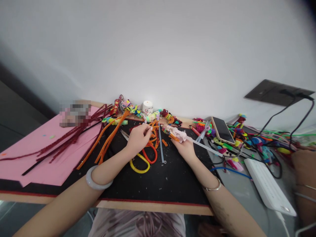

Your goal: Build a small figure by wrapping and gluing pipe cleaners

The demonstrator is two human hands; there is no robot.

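Observation:
My right hand (185, 149) holds up a small craft figure (179, 134) in pale pink and white with colourful bits at its far end. A long translucent strip (206, 147) runs from beside that hand toward the right. My left hand (139, 136) is closed, thumb against the curled fingers; whatever it pinches is too small to make out. Just beyond it lie orange fuzzy pieces (155, 130). Scissors (140, 166) with one yellow and one red handle rest under my left wrist. Between the hands, another translucent strip (161, 144) lies on the black mat (158, 187).
Dark red pipe cleaners (66, 141) spread over pink sheets (32, 148); orange ones (108, 141) lie nearby. A white roll (147, 107) stands by the wall. To the right are a phone (223, 130), colourful crafts, a power strip (269, 187), cables and another person's arm (306, 171).

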